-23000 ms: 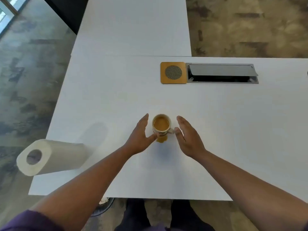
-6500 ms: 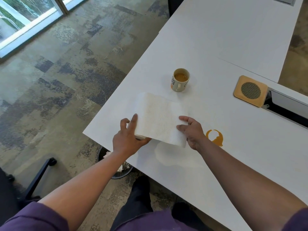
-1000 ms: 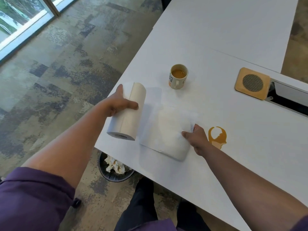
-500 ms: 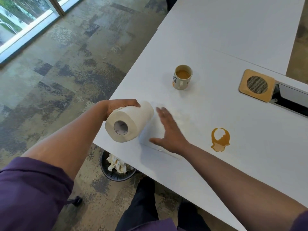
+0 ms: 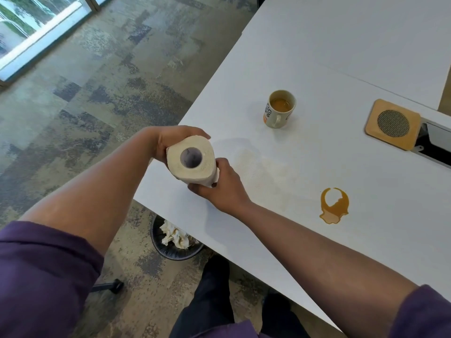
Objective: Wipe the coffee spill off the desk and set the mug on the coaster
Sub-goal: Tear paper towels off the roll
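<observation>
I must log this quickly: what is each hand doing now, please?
Left hand: closed on the paper roll, grip on its upper side.
Right hand: closed on the same roll, grip from below, at its loose sheet.

Purple sleeves (image 5: 44, 276) pushed up past elbows; forearms bare; dark trousers (image 5: 207, 301).

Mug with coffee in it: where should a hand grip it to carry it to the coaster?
Probably by the handle of the mug, which faces the near desk edge. Come in from that side, level: it stands upright, still holding coffee, and any tilt could spill more.
</observation>
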`<control>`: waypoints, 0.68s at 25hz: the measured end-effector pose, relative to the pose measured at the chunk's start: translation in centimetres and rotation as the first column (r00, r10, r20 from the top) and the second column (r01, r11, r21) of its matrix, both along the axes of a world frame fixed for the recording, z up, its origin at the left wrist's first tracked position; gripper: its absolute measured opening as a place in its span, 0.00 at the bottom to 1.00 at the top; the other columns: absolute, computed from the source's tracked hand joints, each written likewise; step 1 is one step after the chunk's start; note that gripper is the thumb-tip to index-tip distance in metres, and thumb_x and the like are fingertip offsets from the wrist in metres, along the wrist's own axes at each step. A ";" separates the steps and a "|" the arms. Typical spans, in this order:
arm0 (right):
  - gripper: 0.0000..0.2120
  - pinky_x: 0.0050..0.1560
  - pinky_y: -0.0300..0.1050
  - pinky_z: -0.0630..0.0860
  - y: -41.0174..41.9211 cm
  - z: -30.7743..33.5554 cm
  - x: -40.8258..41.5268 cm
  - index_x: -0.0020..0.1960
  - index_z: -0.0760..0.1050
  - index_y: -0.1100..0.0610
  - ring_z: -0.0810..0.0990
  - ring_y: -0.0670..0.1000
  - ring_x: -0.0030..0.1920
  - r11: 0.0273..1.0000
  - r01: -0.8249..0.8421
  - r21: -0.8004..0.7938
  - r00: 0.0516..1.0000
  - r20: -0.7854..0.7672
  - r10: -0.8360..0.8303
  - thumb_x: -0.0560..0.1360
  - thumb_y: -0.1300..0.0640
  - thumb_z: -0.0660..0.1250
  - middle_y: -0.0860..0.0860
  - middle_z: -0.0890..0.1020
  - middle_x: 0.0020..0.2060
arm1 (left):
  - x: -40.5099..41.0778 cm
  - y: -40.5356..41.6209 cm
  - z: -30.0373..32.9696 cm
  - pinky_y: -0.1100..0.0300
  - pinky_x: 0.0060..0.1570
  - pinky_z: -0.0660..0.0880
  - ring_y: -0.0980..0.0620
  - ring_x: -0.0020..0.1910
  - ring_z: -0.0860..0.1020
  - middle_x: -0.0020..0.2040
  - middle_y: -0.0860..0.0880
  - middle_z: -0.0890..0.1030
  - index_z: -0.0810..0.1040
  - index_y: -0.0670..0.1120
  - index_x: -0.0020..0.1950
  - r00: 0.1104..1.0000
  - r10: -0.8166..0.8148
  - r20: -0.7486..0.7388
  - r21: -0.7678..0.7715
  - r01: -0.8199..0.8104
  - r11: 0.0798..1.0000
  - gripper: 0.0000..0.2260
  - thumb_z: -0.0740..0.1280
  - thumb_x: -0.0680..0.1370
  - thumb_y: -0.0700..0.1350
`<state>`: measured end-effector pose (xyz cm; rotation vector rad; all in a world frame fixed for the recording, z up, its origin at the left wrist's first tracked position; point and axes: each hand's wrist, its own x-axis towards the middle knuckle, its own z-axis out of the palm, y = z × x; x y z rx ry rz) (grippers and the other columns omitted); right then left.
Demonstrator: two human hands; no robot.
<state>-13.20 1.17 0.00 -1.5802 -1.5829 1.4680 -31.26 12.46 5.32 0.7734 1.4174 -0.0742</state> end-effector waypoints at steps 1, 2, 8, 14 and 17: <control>0.36 0.47 0.48 0.80 -0.2 0.1 -0.5 0.62 0.66 0.53 0.79 0.50 0.54 0.999 0.047 -0.009 0.999 -0.003 -0.047 0.64 0.41 0.80 0.48 0.78 0.57 | 0.5 0.2 1.0 0.39 0.60 0.78 0.38 0.51 0.85 0.55 0.40 0.85 0.83 0.43 0.57 0.997 -0.074 0.006 0.032 0.074 0.997 0.26 0.73 0.70 0.63; 0.36 0.44 0.44 0.78 -0.3 0.3 -0.9 0.61 0.65 0.53 0.79 0.49 0.53 0.994 0.099 -0.041 0.995 -0.023 -0.100 0.64 0.41 0.81 0.48 0.77 0.56 | 0.8 0.6 1.7 0.36 0.64 0.75 0.36 0.57 0.83 0.58 0.39 0.85 0.82 0.42 0.62 0.991 -0.130 0.035 0.034 0.129 0.991 0.31 0.74 0.68 0.64; 0.37 0.46 0.38 0.76 -0.5 2.0 -2.0 0.63 0.58 0.46 0.76 0.42 0.55 0.959 0.225 -0.173 0.953 -0.167 -0.254 0.66 0.47 0.80 0.42 0.72 0.57 | 2.1 1.5 3.9 0.36 0.60 0.79 0.41 0.57 0.84 0.57 0.46 0.86 0.79 0.51 0.65 0.854 -0.518 -0.045 0.140 0.519 0.844 0.38 0.83 0.59 0.63; 0.40 0.65 0.58 0.75 0.1 3.4 -0.8 0.76 0.57 0.43 0.73 0.53 0.67 0.981 0.165 -0.103 0.961 -0.205 -0.183 0.66 0.48 0.68 0.47 0.70 0.70 | 1.3 1.7 4.6 0.44 0.50 0.84 0.45 0.50 0.86 0.53 0.46 0.87 0.80 0.50 0.60 0.863 -0.425 -0.273 0.249 0.490 0.835 0.24 0.73 0.73 0.64; 0.36 0.66 0.54 0.74 1.4 4.0 -0.4 0.75 0.59 0.43 0.74 0.50 0.66 0.983 0.147 -0.107 0.952 -0.256 -0.170 0.70 0.41 0.67 0.46 0.73 0.68 | 0.8 1.2 4.6 0.48 0.45 0.85 0.41 0.47 0.87 0.50 0.40 0.86 0.80 0.41 0.59 0.877 -0.371 -0.307 0.246 0.449 0.859 0.26 0.68 0.77 0.64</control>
